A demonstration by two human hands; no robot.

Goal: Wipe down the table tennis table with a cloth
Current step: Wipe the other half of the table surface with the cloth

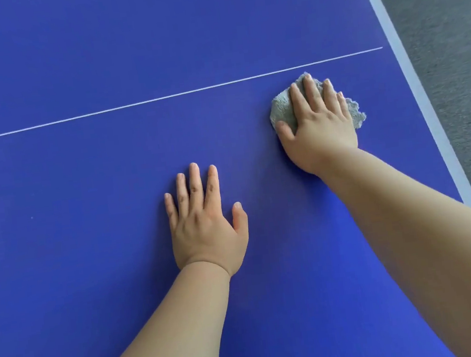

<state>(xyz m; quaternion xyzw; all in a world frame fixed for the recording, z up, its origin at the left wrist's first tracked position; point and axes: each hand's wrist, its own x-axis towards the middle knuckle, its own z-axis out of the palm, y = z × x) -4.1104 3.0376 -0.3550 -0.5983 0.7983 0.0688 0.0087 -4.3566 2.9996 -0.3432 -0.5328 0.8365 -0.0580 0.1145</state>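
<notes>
Pressing crumpled grey cloth (282,111) onto blue bench (68,65) with right hand (321,129), fingers straight and spread over it, not curled; located centre right of frame, just below thin white line (160,99) and near white edge band (410,76). Resting left hand (204,228) palm-down on bare bench at centre, fingers straight, holding nothing, apart from cloth. Noted upper right: grey floor (447,36).

My right grip (321,127) lies flat on the cloth (281,108), which sits on the surface (82,181) near its right edge, just this side of the line (160,98) crossing it. My left grip (204,228) rests flat on the surface, left of the cloth and nearer me. The floor (447,36) lies beyond the right edge.
</notes>
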